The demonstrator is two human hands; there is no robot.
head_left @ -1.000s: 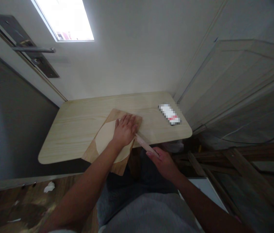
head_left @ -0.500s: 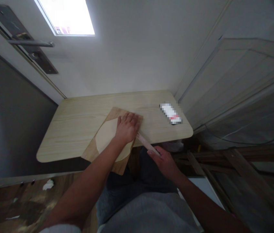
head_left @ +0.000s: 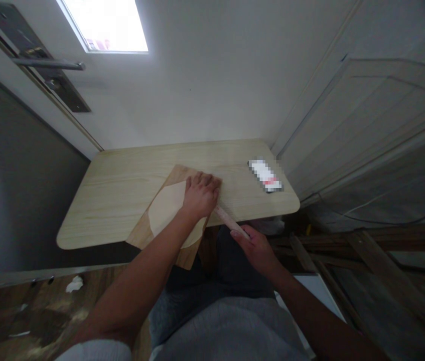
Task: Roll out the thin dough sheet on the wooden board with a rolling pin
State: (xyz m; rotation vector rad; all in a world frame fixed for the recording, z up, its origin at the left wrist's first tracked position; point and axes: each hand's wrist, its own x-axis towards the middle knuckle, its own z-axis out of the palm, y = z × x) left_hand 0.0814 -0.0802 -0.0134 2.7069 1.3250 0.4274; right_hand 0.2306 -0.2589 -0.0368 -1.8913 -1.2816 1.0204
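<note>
Wooden board (head_left: 180,173), left hand (head_left: 201,195) closer to its right edge than before.

- We are indoors, in tight quarters; home or workplace, we cannot tell.
- A door (head_left: 197,90) with a lever handle (head_left: 50,64) and a bright pane (head_left: 107,25) stands at the desk's (head_left: 118,200) back edge.
- Past the front right corner, we see wooden framing (head_left: 378,254) and a loose cable (head_left: 404,221).
- Below the front left corner, white scraps (head_left: 74,284) lie on a brown floor (head_left: 97,283).
</note>
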